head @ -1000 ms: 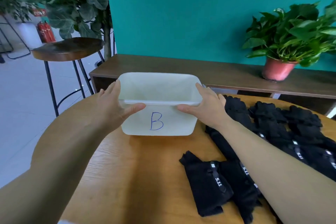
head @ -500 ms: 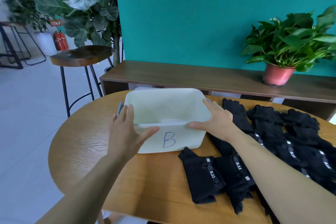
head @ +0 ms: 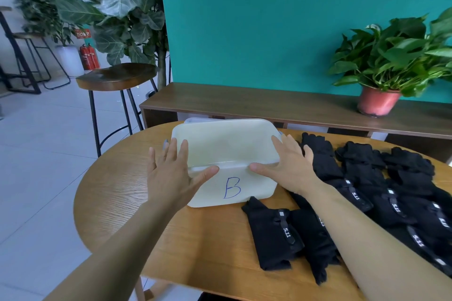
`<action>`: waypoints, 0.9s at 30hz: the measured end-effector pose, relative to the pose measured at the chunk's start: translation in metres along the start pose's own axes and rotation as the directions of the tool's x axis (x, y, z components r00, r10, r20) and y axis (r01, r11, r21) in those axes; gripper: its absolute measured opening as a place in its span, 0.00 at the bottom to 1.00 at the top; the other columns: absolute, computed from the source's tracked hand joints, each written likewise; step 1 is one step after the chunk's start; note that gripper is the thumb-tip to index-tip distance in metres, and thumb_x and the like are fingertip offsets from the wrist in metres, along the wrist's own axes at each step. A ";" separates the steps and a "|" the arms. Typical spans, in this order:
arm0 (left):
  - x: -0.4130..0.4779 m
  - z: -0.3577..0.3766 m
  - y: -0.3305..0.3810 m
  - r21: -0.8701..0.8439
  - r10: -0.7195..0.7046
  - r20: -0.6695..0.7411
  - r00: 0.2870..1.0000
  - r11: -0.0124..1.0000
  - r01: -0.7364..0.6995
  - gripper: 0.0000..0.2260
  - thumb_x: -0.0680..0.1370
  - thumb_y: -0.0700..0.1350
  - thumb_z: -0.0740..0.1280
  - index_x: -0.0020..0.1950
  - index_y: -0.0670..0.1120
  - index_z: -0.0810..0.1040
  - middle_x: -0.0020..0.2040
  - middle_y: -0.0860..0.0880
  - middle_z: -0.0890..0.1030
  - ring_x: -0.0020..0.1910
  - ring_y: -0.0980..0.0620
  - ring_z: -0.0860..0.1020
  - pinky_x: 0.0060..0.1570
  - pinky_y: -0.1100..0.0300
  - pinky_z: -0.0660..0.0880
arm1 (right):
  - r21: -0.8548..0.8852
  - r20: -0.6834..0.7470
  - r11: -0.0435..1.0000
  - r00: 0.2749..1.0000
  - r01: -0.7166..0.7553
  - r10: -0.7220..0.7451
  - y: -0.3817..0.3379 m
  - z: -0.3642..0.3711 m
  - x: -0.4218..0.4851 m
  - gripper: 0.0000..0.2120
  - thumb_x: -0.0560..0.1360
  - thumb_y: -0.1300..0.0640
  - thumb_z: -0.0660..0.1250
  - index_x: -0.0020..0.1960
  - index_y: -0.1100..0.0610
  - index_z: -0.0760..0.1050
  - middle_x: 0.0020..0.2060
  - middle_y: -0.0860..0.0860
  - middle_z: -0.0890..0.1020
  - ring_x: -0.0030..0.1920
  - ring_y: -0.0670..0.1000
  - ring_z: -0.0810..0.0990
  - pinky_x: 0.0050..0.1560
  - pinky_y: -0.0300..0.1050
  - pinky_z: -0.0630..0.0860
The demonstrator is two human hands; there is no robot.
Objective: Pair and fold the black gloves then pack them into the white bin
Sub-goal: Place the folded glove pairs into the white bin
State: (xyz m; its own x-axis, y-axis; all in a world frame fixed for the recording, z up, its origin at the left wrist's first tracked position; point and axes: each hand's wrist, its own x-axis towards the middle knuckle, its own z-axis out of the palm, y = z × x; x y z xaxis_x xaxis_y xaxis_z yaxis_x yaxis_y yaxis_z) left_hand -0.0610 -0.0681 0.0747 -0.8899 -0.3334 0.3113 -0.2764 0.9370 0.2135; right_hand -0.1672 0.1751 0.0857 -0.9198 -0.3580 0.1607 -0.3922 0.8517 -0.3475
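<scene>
Easing off the white bin (head: 254, 186) you just set down (empty, marked B), your left hand (head: 171, 173) and right hand (head: 288, 168) rest straight-fingered against it; black gloves (head: 276, 234) await pairing.

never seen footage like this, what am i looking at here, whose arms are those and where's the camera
There is no machine here. The two arms belong to a person, and the single picture comes from a camera worn on their head, looking forward and down. A round wooden table carries a white bin marked with a blue B; nothing shows inside it. To its right lie black gloves, flat on the table and not yet packed. The left hand and right hand rest with straight fingers against the bin's two sides, thumbs on its near rim. Neither holds a glove. Behind the table stand a stool and a potted plant.
</scene>
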 end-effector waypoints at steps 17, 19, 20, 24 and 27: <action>-0.062 0.018 0.017 -0.148 0.419 -0.230 0.878 0.877 -0.457 0.33 0.81 0.66 0.48 0.76 0.44 0.67 0.77 0.43 0.63 0.78 0.48 0.56 0.77 0.52 0.48 | -0.094 -0.095 0.995 0.994 0.035 -0.044 -0.004 0.012 -0.081 0.36 0.80 0.36 0.48 0.81 0.53 0.44 0.80 0.51 0.44 0.78 0.49 0.36 0.73 0.55 0.31; -0.074 0.028 0.027 -0.177 0.490 -0.216 0.844 0.831 -0.528 0.29 0.83 0.62 0.50 0.74 0.43 0.70 0.76 0.43 0.67 0.77 0.47 0.60 0.76 0.50 0.52 | -0.113 -0.090 0.993 0.995 0.020 -0.030 -0.002 0.019 -0.098 0.34 0.81 0.38 0.49 0.81 0.52 0.44 0.80 0.51 0.44 0.78 0.50 0.37 0.74 0.56 0.31; -0.079 0.034 0.031 -0.192 0.513 -0.190 0.837 0.817 -0.544 0.28 0.83 0.60 0.50 0.73 0.43 0.71 0.75 0.43 0.68 0.77 0.47 0.61 0.75 0.50 0.54 | -0.136 -0.083 0.991 0.996 0.005 -0.017 0.000 0.024 -0.105 0.33 0.82 0.39 0.50 0.81 0.52 0.44 0.80 0.52 0.44 0.78 0.50 0.37 0.74 0.56 0.32; -0.084 0.059 0.048 -0.238 0.544 -0.026 0.839 0.812 -0.534 0.26 0.84 0.58 0.47 0.74 0.44 0.69 0.75 0.44 0.69 0.75 0.47 0.64 0.75 0.48 0.60 | -0.223 -0.097 0.975 0.995 -0.010 -0.012 0.003 0.047 -0.126 0.30 0.83 0.44 0.51 0.80 0.54 0.47 0.80 0.54 0.47 0.79 0.51 0.41 0.74 0.57 0.35; -0.079 0.077 0.058 -0.259 0.567 0.041 0.823 0.802 -0.539 0.30 0.83 0.59 0.42 0.76 0.45 0.67 0.75 0.46 0.68 0.76 0.47 0.62 0.75 0.55 0.52 | -0.308 -0.196 0.951 0.978 0.010 -0.074 0.007 0.070 -0.137 0.27 0.77 0.47 0.64 0.71 0.60 0.71 0.70 0.59 0.72 0.73 0.57 0.68 0.71 0.61 0.49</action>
State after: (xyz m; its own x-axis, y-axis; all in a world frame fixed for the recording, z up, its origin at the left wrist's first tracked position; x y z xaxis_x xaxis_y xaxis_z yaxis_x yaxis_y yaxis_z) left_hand -0.0347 0.0212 -0.0092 -0.9040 0.2607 0.3388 0.3519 0.9039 0.2432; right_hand -0.0447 0.2033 -0.0038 -0.8682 -0.3378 0.3636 -0.3783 0.9246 -0.0442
